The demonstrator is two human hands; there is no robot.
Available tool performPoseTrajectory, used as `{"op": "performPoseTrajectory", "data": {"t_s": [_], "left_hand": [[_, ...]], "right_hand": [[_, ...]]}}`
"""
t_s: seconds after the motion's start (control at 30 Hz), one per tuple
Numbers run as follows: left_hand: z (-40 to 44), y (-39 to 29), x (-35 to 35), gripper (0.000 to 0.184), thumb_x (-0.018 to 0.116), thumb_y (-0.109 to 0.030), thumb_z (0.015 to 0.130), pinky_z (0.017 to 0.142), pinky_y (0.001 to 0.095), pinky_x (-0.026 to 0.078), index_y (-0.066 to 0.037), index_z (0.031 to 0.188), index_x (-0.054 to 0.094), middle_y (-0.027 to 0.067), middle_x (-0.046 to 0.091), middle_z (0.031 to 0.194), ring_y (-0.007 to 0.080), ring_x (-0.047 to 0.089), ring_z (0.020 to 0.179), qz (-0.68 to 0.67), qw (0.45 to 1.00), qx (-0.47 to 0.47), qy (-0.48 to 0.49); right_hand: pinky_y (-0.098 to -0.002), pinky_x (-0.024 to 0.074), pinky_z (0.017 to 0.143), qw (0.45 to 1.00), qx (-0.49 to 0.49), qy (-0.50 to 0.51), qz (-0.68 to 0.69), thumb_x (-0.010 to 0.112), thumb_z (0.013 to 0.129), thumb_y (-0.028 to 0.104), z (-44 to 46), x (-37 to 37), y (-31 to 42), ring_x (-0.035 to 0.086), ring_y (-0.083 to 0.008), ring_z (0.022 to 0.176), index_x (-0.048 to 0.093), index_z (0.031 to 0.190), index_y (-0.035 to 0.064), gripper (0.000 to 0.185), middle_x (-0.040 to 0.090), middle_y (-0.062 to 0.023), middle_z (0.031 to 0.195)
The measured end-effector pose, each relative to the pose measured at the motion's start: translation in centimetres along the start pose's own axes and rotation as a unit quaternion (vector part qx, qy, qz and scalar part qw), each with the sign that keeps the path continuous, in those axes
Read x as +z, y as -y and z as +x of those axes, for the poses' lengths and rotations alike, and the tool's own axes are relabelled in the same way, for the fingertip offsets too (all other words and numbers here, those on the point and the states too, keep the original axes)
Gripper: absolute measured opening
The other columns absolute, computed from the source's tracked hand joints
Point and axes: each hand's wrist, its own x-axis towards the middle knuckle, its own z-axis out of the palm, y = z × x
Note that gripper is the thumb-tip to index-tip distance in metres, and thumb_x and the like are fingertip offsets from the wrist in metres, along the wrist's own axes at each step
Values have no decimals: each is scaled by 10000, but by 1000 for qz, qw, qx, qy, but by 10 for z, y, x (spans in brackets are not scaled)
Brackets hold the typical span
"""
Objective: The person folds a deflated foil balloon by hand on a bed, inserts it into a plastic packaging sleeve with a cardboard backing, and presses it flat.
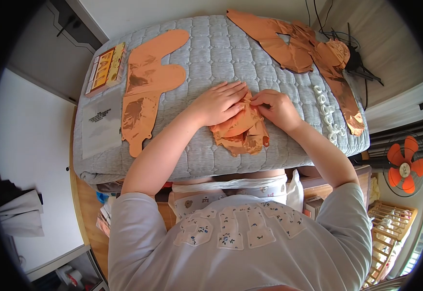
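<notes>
A crumpled, partly folded copper-coloured foil balloon (243, 131) lies on the mattress in front of me. My left hand (224, 103) rests on its upper left part, fingers stretched out and lying flat, thumb pointing right. From the other side, my right hand (275, 107) pinches the upper right edge of the same balloon between thumb and fingers. Part of the foil is hidden beneath both hands. To the left, a flat foil balloon (143, 89) is spread out. More copper foil balloons (289, 46) lie at the far right, one reaching down the mattress edge.
A grey quilted mattress (206, 53) carries everything. On its left are a printed box (105, 68) and a clear plastic bag (100, 123). White curled ribbon (325, 111) lies at right. Beyond the right edge stand an orange-bladed fan (405, 167) and a black stand (359, 60).
</notes>
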Motion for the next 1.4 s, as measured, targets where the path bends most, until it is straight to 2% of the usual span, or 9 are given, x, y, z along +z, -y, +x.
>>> {"op": "performPoseTrajectory", "data": {"t_s": [0.23, 0.33, 0.4, 0.43, 0.47, 0.53, 0.67, 1.03, 1.4], "left_hand": [[2, -2, -10, 559, 451, -348, 1083, 1258, 457, 255, -73, 1568, 416, 131, 392, 1637, 269, 328, 1536, -13, 1000, -7, 17], [7, 6, -26, 530, 466, -331, 1084, 1238, 429, 295, -91, 1556, 452, 130, 446, 1606, 269, 387, 1506, -172, 984, -31, 25], [12, 7, -43, 488, 509, -289, 1075, 1198, 403, 356, -95, 1523, 509, 132, 515, 1556, 271, 469, 1448, -439, 886, -114, 96], [14, 7, -41, 449, 552, -250, 1056, 1161, 394, 403, -85, 1473, 567, 124, 561, 1515, 278, 527, 1391, -446, 883, -125, 78], [15, 6, -39, 449, 552, -250, 1056, 1161, 394, 403, -85, 1473, 567, 124, 561, 1515, 278, 527, 1391, -445, 883, -126, 80], [19, 0, -32, 437, 561, -233, 1049, 1160, 397, 407, -84, 1459, 577, 112, 558, 1518, 279, 523, 1393, -188, 982, -19, 14], [21, -10, -14, 461, 552, -300, 1052, 1215, 487, 335, -83, 1459, 562, 85, 522, 1550, 279, 430, 1474, -105, 994, 5, 33], [17, -9, -1, 425, 484, -288, 1077, 1218, 505, 325, -86, 1438, 584, 70, 530, 1542, 272, 426, 1477, -51, 999, 5, 14], [18, -9, -3, 433, 453, -272, 1086, 1229, 499, 308, -102, 1469, 564, 58, 503, 1567, 250, 400, 1498, -80, 996, -10, 35]], "right_hand": [[-376, 573, 904, 1000, -4, -3, 13, 706, 785, -52, -2, 2, -6, 706, -312, 1016, 746, 989, 23, 221, 734, -121, 1050], [-381, 571, 912, 1000, -2, 1, 23, 706, 779, -50, -2, 2, -7, 700, -313, 1028, 742, 994, 28, 231, 729, -120, 1063], [-382, 569, 915, 1000, -1, 6, 26, 709, 774, -48, -2, 2, -7, 697, -314, 1036, 740, 999, 35, 242, 727, -121, 1072], [-382, 569, 915, 1000, 0, 5, 27, 709, 774, -48, -2, 2, -8, 697, -314, 1036, 740, 999, 35, 242, 727, -121, 1072], [-383, 569, 911, 1000, -1, 4, 28, 709, 774, -46, -2, 2, -8, 695, -315, 1029, 737, 996, 36, 239, 725, -118, 1062], [-383, 568, 906, 1000, -2, 3, 30, 709, 774, -45, -1, 2, -7, 693, -316, 1021, 735, 992, 38, 235, 723, -116, 1052], [-392, 567, 887, 1000, -18, 6, 23, 702, 784, -45, -1, 2, -7, 685, -324, 993, 724, 977, 40, 213, 713, -105, 1013], [-405, 549, 936, 997, -32, 62, -27, 730, 819, 14, -4, -16, 9, 680, -311, 1042, 742, 1070, 66, 256, 729, -102, 1091], [-402, 530, 977, 996, -39, 35, -73, 766, 856, 145, -27, -14, 20, 692, -251, 1109, 787, 1117, 137, 262, 766, 1, 1126]]}}
